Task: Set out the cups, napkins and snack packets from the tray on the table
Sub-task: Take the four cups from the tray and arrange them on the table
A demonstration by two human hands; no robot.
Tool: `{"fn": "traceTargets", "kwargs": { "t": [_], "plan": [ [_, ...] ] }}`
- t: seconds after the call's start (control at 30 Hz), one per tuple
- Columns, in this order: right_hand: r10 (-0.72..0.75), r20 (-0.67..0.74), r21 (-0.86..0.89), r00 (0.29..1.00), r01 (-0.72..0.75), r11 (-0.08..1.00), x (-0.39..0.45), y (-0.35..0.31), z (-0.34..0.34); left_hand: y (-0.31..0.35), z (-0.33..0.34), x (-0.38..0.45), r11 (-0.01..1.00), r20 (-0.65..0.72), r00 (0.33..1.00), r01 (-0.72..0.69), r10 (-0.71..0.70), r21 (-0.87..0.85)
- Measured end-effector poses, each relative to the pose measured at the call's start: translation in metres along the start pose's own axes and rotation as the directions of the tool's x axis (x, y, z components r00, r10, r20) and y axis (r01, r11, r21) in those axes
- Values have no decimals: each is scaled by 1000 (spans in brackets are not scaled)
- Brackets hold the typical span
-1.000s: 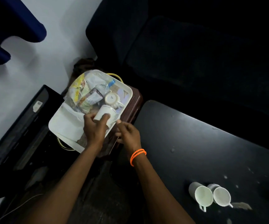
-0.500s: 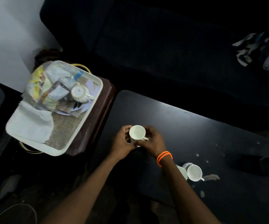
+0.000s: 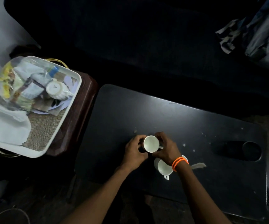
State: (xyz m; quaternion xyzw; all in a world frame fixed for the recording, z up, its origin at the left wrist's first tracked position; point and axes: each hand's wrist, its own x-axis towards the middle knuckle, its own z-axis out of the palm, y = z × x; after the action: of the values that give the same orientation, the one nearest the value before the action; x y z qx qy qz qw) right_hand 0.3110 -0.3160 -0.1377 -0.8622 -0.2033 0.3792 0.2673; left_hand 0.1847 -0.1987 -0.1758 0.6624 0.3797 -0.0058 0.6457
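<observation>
Both my hands hold one white cup [image 3: 151, 144], mouth up, over the black table [image 3: 163, 117]. My left hand [image 3: 134, 151] wraps its left side and my right hand [image 3: 165, 148] its right side by the handle. Two more white cups sit on the table under my right wrist; one cup [image 3: 163, 168] shows fully, the other is mostly hidden. The white tray [image 3: 62, 122] at left rests on a brown stool and holds an upturned cup [image 3: 57, 90], snack packets [image 3: 20, 88], a small bottle and white napkins [image 3: 4, 126].
A brown stool [image 3: 85, 101] carries the tray, close to the table's left edge. The table has a round recess [image 3: 251, 151] at its right and a scrap of paper [image 3: 198, 165]. A dark sofa [image 3: 146, 38] lies beyond, with clothing [image 3: 256, 29] at the upper right.
My left hand lifted the cup off the tray and carried it right; both hands now hold it over the table beside the two cups. The view swung right.
</observation>
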Motion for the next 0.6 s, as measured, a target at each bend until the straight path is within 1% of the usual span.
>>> {"fn": "traceTargets", "kwargs": {
  "t": [0.2,0.43,0.53,0.6],
  "plan": [
    [43,90,-69,995,-37,997,-9,15,-10,-2,15,-22,1000,11,1000,0,0,-9],
    [67,125,-65,990,-59,996,-9,15,-15,-9,18,-25,1000,26,1000,-5,6,-27],
    [68,148,-53,987,-61,997,-10,10,-15,-15,15,-26,1000,80,997,16,-17,21],
    [70,146,-14,987,-69,998,-9,4,-16,-18,6,-24,996,88,996,7,-14,83]
  ]
}}
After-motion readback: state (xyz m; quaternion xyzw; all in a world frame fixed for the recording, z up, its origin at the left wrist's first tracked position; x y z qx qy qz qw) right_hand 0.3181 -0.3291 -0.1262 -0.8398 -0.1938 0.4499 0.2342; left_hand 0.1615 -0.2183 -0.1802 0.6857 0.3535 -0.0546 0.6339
